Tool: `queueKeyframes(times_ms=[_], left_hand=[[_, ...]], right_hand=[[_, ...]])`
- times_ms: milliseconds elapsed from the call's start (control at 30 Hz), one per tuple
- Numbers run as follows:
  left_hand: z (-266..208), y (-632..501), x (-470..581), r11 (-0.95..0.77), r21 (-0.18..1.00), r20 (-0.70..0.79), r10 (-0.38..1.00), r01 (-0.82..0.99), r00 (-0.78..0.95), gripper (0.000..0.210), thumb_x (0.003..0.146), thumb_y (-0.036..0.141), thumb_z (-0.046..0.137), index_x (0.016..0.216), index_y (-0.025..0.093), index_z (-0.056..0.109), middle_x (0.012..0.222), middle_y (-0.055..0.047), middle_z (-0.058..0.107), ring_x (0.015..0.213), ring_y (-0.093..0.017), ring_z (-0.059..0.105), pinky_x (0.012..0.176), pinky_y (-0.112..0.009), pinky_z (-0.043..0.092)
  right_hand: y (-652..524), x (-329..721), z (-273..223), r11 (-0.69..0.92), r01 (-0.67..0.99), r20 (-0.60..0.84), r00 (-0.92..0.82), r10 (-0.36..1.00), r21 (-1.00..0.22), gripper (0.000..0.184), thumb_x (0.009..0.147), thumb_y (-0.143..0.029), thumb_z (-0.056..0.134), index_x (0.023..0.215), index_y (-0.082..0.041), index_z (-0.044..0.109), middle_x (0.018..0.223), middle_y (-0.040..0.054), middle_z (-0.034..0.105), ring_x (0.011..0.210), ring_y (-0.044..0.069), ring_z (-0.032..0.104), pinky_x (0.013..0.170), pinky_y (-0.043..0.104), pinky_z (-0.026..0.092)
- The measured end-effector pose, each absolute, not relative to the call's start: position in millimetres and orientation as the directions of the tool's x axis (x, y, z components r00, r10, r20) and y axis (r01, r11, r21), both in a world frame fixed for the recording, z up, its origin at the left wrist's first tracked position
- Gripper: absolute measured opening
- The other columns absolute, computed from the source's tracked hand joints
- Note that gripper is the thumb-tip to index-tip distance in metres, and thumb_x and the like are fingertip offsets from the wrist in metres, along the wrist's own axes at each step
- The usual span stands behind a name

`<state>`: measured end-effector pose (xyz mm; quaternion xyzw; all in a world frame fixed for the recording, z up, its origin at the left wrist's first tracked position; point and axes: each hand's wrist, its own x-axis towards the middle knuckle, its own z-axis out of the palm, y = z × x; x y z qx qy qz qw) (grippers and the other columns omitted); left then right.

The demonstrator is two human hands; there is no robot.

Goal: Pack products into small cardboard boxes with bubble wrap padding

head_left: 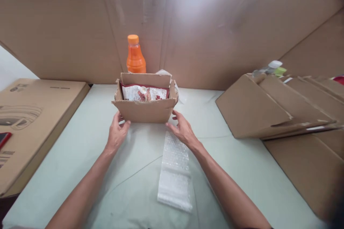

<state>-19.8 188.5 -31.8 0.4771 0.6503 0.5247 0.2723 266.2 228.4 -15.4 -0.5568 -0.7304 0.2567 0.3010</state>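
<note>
A small cardboard box with its top flaps up is between my two hands. Inside it lies a white and dark red printed packet. My left hand grips the box's lower left corner, thumb in front and fingers partly hidden behind the side. At the lower right corner, my right hand holds it the same way. A strip of bubble wrap lies on the table, running from below my right hand toward me. Behind the box stands an orange bottle, its base hidden.
A tall cardboard wall closes off the back of the pale-covered table. On the left lies a large flat carton with a red-edged object on it. Open cardboard boxes holding bottles crowd the right side.
</note>
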Motion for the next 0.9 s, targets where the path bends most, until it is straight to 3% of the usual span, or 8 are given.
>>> queueKeyframes(times_ms=[133,200,367,433,533,633,767,900], left_hand=[[-42,220,-10,-0.041,0.915,0.23,0.87,0.402,-0.436,0.048,0.081,0.029,0.062,0.128,0.018,0.058,0.117,-0.011,0.062,0.102,-0.022,0.062,0.082,-0.035,0.056],[-45,225,-10,-0.024,0.913,0.217,0.875,0.408,-0.434,0.047,0.08,0.026,0.062,0.127,0.017,0.058,0.114,-0.011,0.062,0.101,-0.022,0.062,0.086,-0.036,0.055],[-43,175,-8,-0.027,0.869,0.251,0.884,0.494,-0.394,0.067,0.084,0.028,0.065,0.147,0.018,0.042,0.133,-0.015,0.057,0.121,-0.025,0.058,0.099,-0.04,0.051],[-40,138,6,-0.105,0.801,0.293,0.928,0.589,-0.232,0.057,0.088,0.029,0.062,0.143,0.02,0.049,0.132,-0.014,0.06,0.123,-0.027,0.058,0.103,-0.044,0.05],[-40,90,43,-0.313,0.673,0.281,0.946,0.67,0.159,0.04,0.088,0.03,0.064,0.127,0.02,0.063,0.132,-0.015,0.062,0.131,-0.032,0.054,0.111,-0.053,0.045],[-44,65,79,-0.462,0.591,0.185,0.876,0.661,0.446,0.04,0.077,0.031,0.075,0.114,0.016,0.068,0.148,-0.02,0.053,0.145,-0.04,0.04,0.115,-0.059,0.04],[-37,48,83,-0.548,0.557,0.19,0.816,0.624,0.546,0.018,0.071,0.009,0.069,0.087,0.017,0.065,0.147,-0.02,0.055,0.143,-0.039,0.044,0.113,-0.057,0.043],[-11,30,56,-0.641,0.532,0.4,0.767,0.554,0.503,0.028,0.076,-0.005,0.054,0.093,0.017,0.059,0.12,-0.014,0.069,0.112,-0.026,0.063,0.1,-0.046,0.052]], right_hand=[[265,242,-12,0.168,0.681,0.093,-0.145,0.985,-0.713,0.044,0.087,-0.034,0.056,0.125,-0.014,0.064,0.116,0.0142,0.073,0.102,0.028,0.07,0.09,0.042,0.054],[267,247,-9,0.153,0.688,0.073,-0.143,0.987,-0.71,0.044,0.086,-0.033,0.058,0.125,-0.014,0.064,0.118,0.0142,0.073,0.105,0.029,0.069,0.091,0.042,0.054],[232,302,-12,0.186,0.73,0.101,-0.16,0.982,-0.657,0.046,0.09,-0.038,0.059,0.13,-0.017,0.064,0.134,0.0142,0.067,0.118,0.028,0.065,0.101,0.044,0.05],[208,321,-19,0.213,0.788,0.087,-0.201,0.976,-0.577,0.043,0.089,-0.042,0.064,0.125,-0.017,0.068,0.135,0.0147,0.067,0.124,0.031,0.062,0.107,0.047,0.046],[174,328,-32,0.222,0.869,0.044,-0.226,0.973,-0.442,0.04,0.081,-0.038,0.075,0.115,-0.017,0.071,0.141,0.0174,0.062,0.13,0.038,0.057,0.106,0.054,0.045],[157,314,-40,0.289,0.86,0.102,-0.271,0.957,-0.422,0.014,0.084,-0.026,0.069,0.095,-0.018,0.07,0.135,0.0151,0.067,0.124,0.034,0.06,0.101,0.049,0.046],[160,294,-32,0.408,0.792,0.287,-0.303,0.909,-0.454,0.006,0.091,-0.023,0.06,0.089,-0.02,0.064,0.124,0.0115,0.072,0.116,0.028,0.062,0.097,0.043,0.044],[186,275,-26,0.389,0.808,0.343,-0.249,0.906,-0.441,0.007,0.092,-0.022,0.057,0.093,-0.02,0.064,0.124,0.011,0.072,0.116,0.027,0.06,0.097,0.041,0.042]])
